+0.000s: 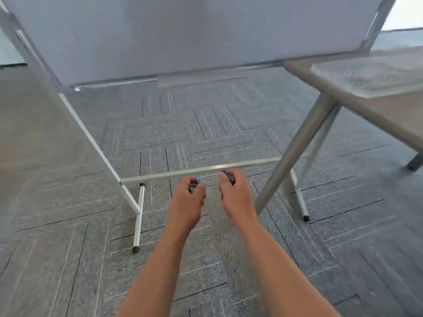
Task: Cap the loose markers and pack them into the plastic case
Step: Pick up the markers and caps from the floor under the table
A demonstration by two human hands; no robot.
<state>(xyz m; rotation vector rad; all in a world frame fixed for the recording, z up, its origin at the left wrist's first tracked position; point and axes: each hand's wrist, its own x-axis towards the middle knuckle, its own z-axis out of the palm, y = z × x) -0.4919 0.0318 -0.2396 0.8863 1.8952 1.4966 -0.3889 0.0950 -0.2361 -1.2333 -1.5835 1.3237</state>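
- Grey carpet floor (206,133) with striped tiles filled most of the shot. A whiteboard (183,30) on a white stand (103,157) loomed over it, and a counter (384,115) on a slanted metal leg (294,152) sat off to the right. Whole frame was kinda smeared tbh. What were the hands doing?

- Both were held out over the floor, side by side, close but not touching, backs up. The left hand (187,197) had its fingers curled tight round something: a blue bit (198,179) poked out up by the fingertips and a green bit (192,191) showed just below it, inside the curl. The right hand (235,195) was clamped the same way on a blue piece (227,176) that stuck out at the far end of the fist.

- Caps or whole markers? Which way did they point?

- Couldn't tell, honestly. Only small coloured ends showed and the rest was buried in the fists, so the long axis wasn't readable. The right one's blue end pointed away from the person, toward the stand's crossbar (201,169). All of it was up in the hands, above the carpet.
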